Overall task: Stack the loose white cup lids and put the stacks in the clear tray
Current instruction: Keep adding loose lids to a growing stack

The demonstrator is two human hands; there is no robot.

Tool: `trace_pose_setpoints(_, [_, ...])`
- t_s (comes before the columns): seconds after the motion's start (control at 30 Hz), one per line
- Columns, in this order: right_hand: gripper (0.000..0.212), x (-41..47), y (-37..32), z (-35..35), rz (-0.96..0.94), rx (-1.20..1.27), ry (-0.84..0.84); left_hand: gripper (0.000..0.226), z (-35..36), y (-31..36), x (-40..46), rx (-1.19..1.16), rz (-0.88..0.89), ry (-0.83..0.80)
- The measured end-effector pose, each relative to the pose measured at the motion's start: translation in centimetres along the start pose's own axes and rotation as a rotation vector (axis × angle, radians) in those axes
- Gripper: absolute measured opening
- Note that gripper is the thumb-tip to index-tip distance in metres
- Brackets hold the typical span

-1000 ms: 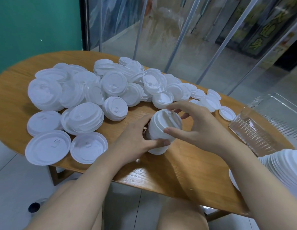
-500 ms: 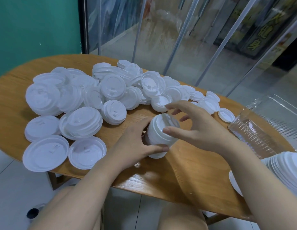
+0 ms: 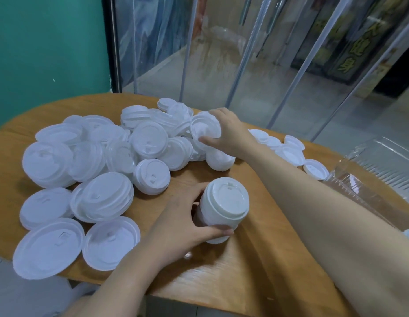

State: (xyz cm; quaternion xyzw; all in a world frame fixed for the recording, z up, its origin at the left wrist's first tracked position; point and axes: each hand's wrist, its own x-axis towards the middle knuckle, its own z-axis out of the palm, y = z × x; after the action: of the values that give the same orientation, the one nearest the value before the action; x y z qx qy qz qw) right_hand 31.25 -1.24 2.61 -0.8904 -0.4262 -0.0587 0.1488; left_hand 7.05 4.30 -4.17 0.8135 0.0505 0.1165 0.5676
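My left hand (image 3: 187,223) grips a tall stack of small white lids (image 3: 223,208), tilted, near the middle of the wooden table (image 3: 256,271). My right hand (image 3: 226,131) reaches far into the heap of loose white lids (image 3: 121,161), thumb and fingers closed on the rim of one lid (image 3: 204,130) at the heap's far right. The clear tray (image 3: 379,177) lies at the right edge, partly cut off by the frame and my right forearm.
Large lids (image 3: 48,247) sit along the table's near left edge. Several small lids (image 3: 290,154) lie between the heap and the tray. A teal wall is at the left and clear plastic curtain strips (image 3: 244,65) hang behind the table.
My right hand has left the stack and stretched forward to a lid in the heap. My left hand still holds the stack in the same spot.
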Motion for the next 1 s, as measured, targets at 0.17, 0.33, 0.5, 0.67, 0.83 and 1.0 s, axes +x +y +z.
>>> trace_pose_setpoints(0.17, [0.089, 2.7, -0.4, 1.4, -0.005, -0.117, 0.021, 0.076, 0.0, -0.3, 0.2, 0.000, 0.004, -0.006])
trace_pose_setpoints(0.33, [0.079, 2.7, -0.2, 1.6, 0.054, -0.063, 0.006, 0.076, 0.0, -0.3, 0.4, -0.007, 0.003, -0.031])
trace_pose_setpoints(0.5, [0.067, 1.0, 0.3, 0.3, 0.042, 0.131, 0.104, 0.075, 0.1, -0.3, 0.4, -0.005, 0.008, -0.029])
trace_pose_setpoints(0.67, [0.056, -3.2, 0.1, -1.3, 0.061, 0.387, 0.277, 0.077, 0.0, 0.1, 0.0, -0.013, -0.011, -0.025])
trace_pose_setpoints(0.83, [0.054, -11.6, 1.0, 0.1, 0.219, 0.487, 0.337, 0.071, -0.1, 0.4, -0.2, 0.000, -0.009, -0.028])
trace_pose_setpoints(1.0, [0.057, -17.7, 3.9, 2.2, 0.430, 0.554, 0.361, 0.070, 0.0, 0.3, -0.5, -0.005, -0.028, -0.030])
